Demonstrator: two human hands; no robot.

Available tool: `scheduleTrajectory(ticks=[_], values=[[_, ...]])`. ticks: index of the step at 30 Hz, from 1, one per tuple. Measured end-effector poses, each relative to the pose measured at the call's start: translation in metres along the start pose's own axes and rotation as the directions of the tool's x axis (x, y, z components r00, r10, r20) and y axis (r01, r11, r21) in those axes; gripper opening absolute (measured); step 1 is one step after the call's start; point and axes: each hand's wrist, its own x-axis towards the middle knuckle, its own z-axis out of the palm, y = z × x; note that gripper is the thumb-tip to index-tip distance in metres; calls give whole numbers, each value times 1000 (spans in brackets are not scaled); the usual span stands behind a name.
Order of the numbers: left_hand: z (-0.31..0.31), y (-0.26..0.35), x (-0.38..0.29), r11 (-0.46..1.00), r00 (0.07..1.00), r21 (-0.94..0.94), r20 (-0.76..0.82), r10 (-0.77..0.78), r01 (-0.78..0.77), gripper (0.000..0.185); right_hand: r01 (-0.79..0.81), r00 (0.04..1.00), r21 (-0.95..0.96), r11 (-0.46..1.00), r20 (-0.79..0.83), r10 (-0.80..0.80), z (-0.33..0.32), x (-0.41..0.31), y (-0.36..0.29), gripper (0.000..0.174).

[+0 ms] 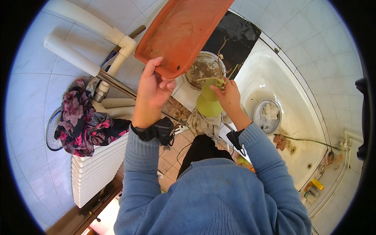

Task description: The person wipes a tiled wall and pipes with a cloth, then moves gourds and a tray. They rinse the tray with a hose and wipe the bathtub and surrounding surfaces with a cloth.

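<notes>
My left hand point(155, 85) grips the near end of a long orange-brown plastic planter tray point(182, 32), thumb over its rim and fingers beneath. To the right, my right hand point(230, 95) holds a pale green bottle gourd point(209, 108) by its upper part, near the stem. The gourd has a narrow upper bulb and a wider lower one, with dry stems at its top. Behind it lies a round, dirt-stained dish point(199, 69) with a scalloped rim, partly hidden by the tray. A crumpled light cloth point(202, 123) is below the gourd.
A white bathtub point(296, 117) on the right holds a round metal basin point(267, 116) and a green hose point(311, 140). A black board point(235, 38) lies at its far end. On the left are pipes point(117, 63), a white radiator point(100, 164), a floral cloth point(85, 123) and a racket point(53, 132).
</notes>
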Motion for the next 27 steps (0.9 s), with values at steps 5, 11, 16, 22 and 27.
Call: scheduleTrajectory(ticks=[5,11,16,22,27], values=[[5,-9,11,999,1000,-25,-2,-30,30,17,27,999,82,996,-28,-25,1,-3,18,38],[12,-14,26,997,998,-43,-29,-60,59,18,12,999,84,996,-51,-8,-2,8,27,32],[8,-5,31,999,999,-38,-35,-14,12,18,-61,991,310,949,-97,96,-43,12,28,30],[-7,-10,34,996,1000,-85,19,-18,20,19,98,924,123,988,-381,-44,-104,84,34,29],[-41,-37,5,999,979,-42,-206,-4,-5,27,76,875,-41,996,-476,-87,-101,171,51,41]])
